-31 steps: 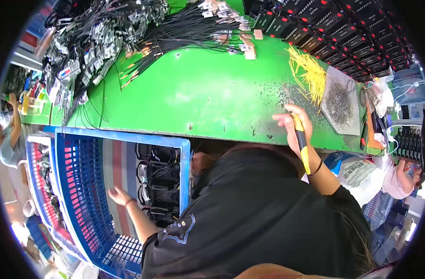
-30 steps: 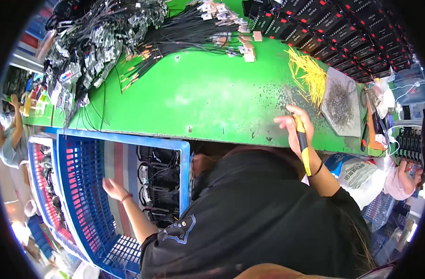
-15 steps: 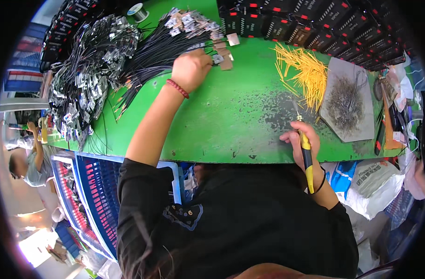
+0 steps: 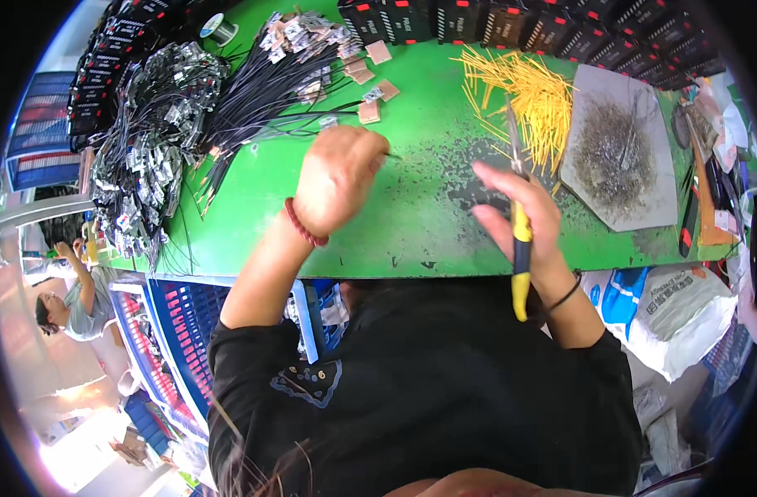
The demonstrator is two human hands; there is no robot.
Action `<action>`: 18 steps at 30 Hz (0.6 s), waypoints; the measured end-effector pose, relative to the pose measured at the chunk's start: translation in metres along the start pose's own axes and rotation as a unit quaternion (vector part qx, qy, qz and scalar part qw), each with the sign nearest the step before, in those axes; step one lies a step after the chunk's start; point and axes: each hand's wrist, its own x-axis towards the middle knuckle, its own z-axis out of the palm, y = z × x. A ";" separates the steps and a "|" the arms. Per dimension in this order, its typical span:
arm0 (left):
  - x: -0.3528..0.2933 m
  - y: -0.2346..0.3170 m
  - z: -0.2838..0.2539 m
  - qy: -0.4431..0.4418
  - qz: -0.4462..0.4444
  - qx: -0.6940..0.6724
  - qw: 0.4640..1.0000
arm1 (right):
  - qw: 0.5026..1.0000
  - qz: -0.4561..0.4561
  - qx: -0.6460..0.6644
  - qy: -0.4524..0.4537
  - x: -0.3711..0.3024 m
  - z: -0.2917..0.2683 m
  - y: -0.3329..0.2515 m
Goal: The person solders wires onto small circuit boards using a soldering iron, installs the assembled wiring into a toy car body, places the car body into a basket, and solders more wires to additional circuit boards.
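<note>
My left hand (image 4: 341,178) is closed above the green table, a red beaded bracelet at its wrist. A short black cable end (image 4: 392,156) sticks out past its fingertips; the rest of what it grips is hidden. Behind it lies a bundle of black cables (image 4: 244,103) with small silver and tan tabs at the far end. My right hand (image 4: 532,211) holds a slim tool (image 4: 522,253) with a yellow and black handle, its narrow metal tip pointing away from me. Thumb and forefinger of that hand are spread apart beside the handle.
Thin yellow sticks or tubes (image 4: 523,99) lie beyond my right hand, beside a grey board (image 4: 581,203) bearing dark scraps. A tangle of silver-tagged cables (image 4: 159,157) covers the left. Black boxes (image 4: 457,23) line the back, near a wire spool (image 4: 220,31). Another person (image 4: 76,302) sits far left.
My left hand has drawn back from the tabs toward me, and a dark cable end now shows at its fingers. My right hand has moved slightly left and away from me with the tool.
</note>
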 end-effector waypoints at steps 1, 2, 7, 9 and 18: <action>0.000 0.014 0.001 -0.012 0.009 -0.039 0.999 | 0.999 -0.036 -0.021 -0.007 0.009 0.001 0.001; -0.001 0.026 0.003 -0.035 0.014 -0.055 0.998 | 0.995 -0.079 -0.067 -0.001 0.014 0.004 0.000; -0.023 0.024 0.000 0.002 -0.086 -0.150 0.985 | 0.993 -0.010 -0.046 0.106 0.007 -0.002 -0.007; -0.037 0.005 -0.007 0.010 -0.115 -0.061 0.991 | 0.978 0.172 0.053 0.106 -0.002 -0.006 -0.007; -0.096 -0.022 -0.039 -0.056 -0.192 0.049 0.979 | 0.988 0.139 -0.026 -0.067 -0.004 0.005 0.008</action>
